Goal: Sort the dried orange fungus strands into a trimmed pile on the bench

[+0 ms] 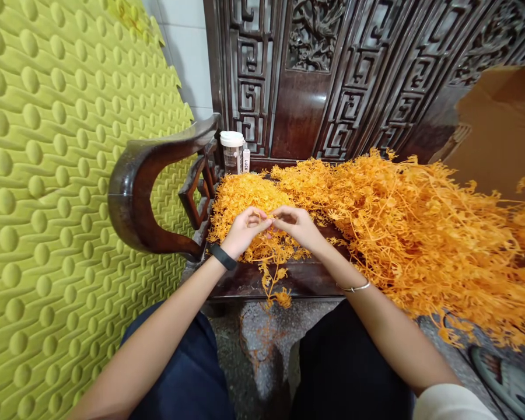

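My left hand point(248, 228), with a dark band at the wrist, and my right hand point(298, 226), with a thin bangle, meet fingertip to fingertip. Both are closed in a pinch on an orange artificial flower sprig point(275, 286). Its lower part dangles below my hands, past the front edge of the dark wooden bench point(324, 280). The exact spot between the fingertips is too small to make out. Just behind my hands lies a pile of orange plastic flowers point(249, 195) on the seat.
A large heap of orange flower stems point(420, 233) spreads over the right side. A white-lidded cup point(232, 153) stands at the back, beside the curved armrest point(133, 192). Yellow padded matting point(61, 204) rises at left, torn cardboard point(499, 128) at right. Orange bits point(260, 338) lie on the floor.
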Demonstrator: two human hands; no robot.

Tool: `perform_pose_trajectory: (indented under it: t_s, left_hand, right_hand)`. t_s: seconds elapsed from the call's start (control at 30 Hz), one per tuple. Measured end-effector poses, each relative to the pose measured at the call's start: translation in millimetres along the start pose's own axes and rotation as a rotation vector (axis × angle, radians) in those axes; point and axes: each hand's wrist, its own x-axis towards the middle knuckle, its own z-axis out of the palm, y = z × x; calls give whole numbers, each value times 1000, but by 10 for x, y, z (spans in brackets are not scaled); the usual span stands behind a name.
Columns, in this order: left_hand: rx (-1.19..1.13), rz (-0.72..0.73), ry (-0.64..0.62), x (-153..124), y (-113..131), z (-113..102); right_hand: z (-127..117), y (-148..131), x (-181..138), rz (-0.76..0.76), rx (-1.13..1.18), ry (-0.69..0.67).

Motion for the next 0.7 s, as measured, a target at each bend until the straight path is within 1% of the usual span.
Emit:
perform_pose_trajectory:
  t_s: [0.1, 0.23, 0.33, 0.57, 0.63, 0.7]
  left_hand:
    - [3, -6, -15, -4, 4, 1]
    - [-13, -18, -15, -7, 3, 29]
    - [-11, -17, -46, -3, 2, 47]
    - [-44, -53, -65, -28, 19, 49]
    - [-72, -49, -76, -47, 33, 65]
    - [-90, -20, -91, -62, 49, 85]
  right_hand:
    - [5, -15, -7, -6, -18, 47]
    - [4, -22, 11, -88, 20, 155]
    - [4, -2, 33, -121, 43, 217]
    - [14, 5, 23, -24, 161, 258]
    - [23, -22, 16, 28, 250, 273]
    - [34, -48, 8, 123, 388, 280]
